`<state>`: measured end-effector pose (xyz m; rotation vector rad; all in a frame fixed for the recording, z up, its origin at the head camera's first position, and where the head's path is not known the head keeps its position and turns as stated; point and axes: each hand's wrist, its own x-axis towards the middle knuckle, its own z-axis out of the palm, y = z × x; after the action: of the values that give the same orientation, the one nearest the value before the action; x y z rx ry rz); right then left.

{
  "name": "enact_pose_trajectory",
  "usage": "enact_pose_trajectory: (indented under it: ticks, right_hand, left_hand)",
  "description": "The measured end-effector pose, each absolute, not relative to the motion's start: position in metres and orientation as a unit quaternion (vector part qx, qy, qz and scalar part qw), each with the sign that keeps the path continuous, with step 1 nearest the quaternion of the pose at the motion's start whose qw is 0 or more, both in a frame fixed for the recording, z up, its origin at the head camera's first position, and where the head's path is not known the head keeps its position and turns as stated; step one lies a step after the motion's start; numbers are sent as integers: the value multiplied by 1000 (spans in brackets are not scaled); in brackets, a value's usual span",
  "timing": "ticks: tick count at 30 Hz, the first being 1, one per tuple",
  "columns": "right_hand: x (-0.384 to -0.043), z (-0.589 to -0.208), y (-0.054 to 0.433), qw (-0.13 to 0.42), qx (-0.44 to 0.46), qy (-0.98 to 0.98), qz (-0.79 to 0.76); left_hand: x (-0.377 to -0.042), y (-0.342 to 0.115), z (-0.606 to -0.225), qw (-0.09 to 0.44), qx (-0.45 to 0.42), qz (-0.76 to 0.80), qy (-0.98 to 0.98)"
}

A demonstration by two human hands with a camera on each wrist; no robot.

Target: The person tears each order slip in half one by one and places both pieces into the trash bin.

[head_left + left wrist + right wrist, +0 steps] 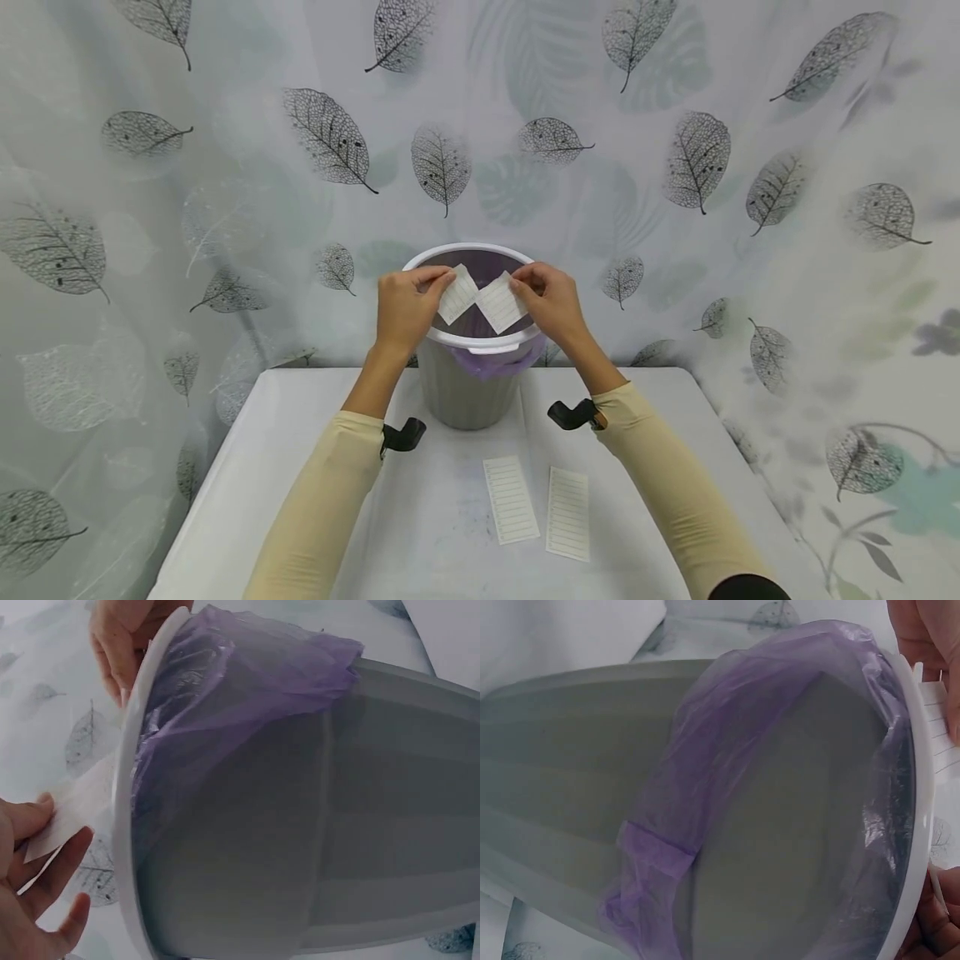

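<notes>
While a leaf-patterned curtain [495, 187] hung behind a white table [277, 433], a gray bin [468, 400] lined with a purple bag [498, 363] stood on that table; two paper strips [512, 500] lay in front, and over the bin's mouth the left hand [402, 308] pinched one paper piece [459, 297], the right hand [553, 302] a second piece [501, 302].

I can't tell what kind of room this is. Leafy sheets [487, 100] hang behind and beside a white table [442, 500] with a bin [468, 400] on it
</notes>
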<state>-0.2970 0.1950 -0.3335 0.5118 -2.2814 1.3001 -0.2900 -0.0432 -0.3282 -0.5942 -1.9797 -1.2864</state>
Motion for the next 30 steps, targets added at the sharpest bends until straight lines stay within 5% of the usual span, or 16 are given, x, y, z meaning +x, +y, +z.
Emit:
enact_pose_trajectory:
  ticks: [30]
  right_hand:
    - [-296, -342, 188, 229, 238, -851, 407]
  left_hand:
    - [-291, -45, -349, 291, -238, -434, -819]
